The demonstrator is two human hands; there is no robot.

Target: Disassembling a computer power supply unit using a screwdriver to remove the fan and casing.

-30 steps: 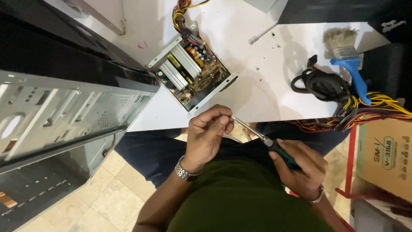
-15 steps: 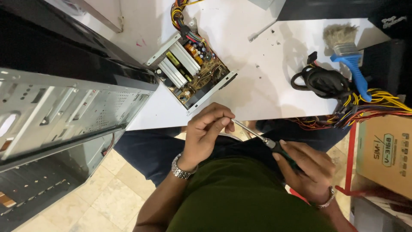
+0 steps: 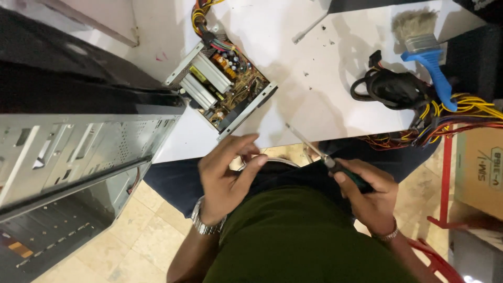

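My right hand (image 3: 369,196) grips the dark handle of a screwdriver (image 3: 309,147), whose metal shaft points up and left toward the edge of the white table (image 3: 325,78). My left hand (image 3: 228,175) hovers over my lap just left of the shaft, fingers apart, and I see nothing in it. A metal watch sits on that wrist. An opened power supply unit (image 3: 225,89) with its circuit board exposed lies on the table just beyond both hands.
A grey computer case (image 3: 78,157) lies open at the left. On the table's right lie a blue-handled brush (image 3: 424,52), a black cable bundle (image 3: 393,89) and yellow and red wires (image 3: 461,115). A cardboard box (image 3: 482,167) stands at the right.
My left hand has let go of the screwdriver's tip and opened its fingers. The screwdriver shaft has swung upward toward the table edge.
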